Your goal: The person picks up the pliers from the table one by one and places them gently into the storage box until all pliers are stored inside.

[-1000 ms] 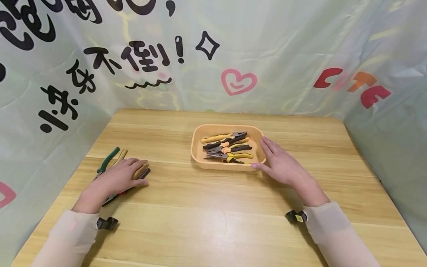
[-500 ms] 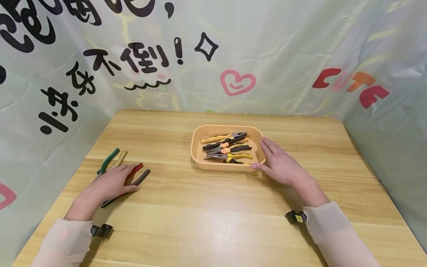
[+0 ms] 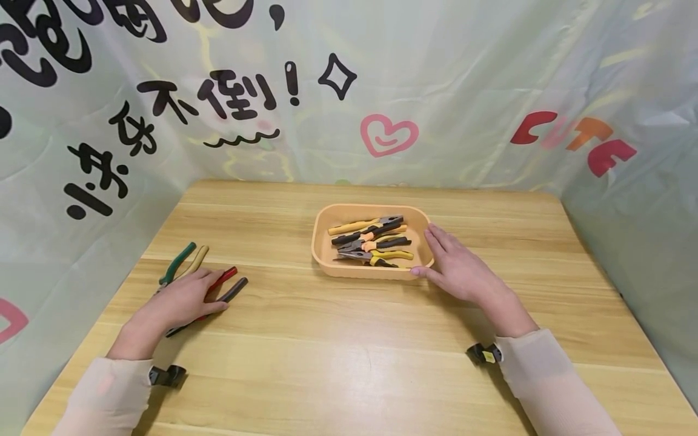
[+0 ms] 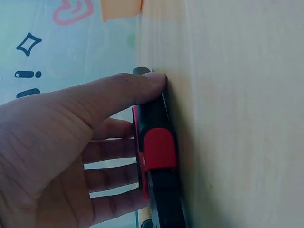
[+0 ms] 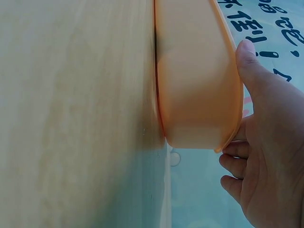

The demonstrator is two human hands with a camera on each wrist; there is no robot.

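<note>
On the left of the table, my left hand [image 3: 182, 303] holds a pair of red-and-black pliers [image 4: 159, 147], thumb over one handle and fingers against the other side. Both handle ends stick out past the hand; the palm hides part of the middle in the head view. Just beyond lies another pair of pliers with one green and one pale-yellow handle [image 3: 177, 261], its head covered by the hand. My right hand [image 3: 460, 266] grips the corner of an orange plastic basket [image 3: 322, 242], thumb at the front rim and fingers along the right end.
Several pliers [image 3: 376, 239] with yellow, orange and black handles lie in the basket. A printed cloth [image 3: 463, 72] hangs around the back and sides of the wooden table [image 3: 338, 363].
My left hand has drawn back slightly toward the lower left, baring the red handle end that it covered a second ago. The right hand and basket have stayed in place.
</note>
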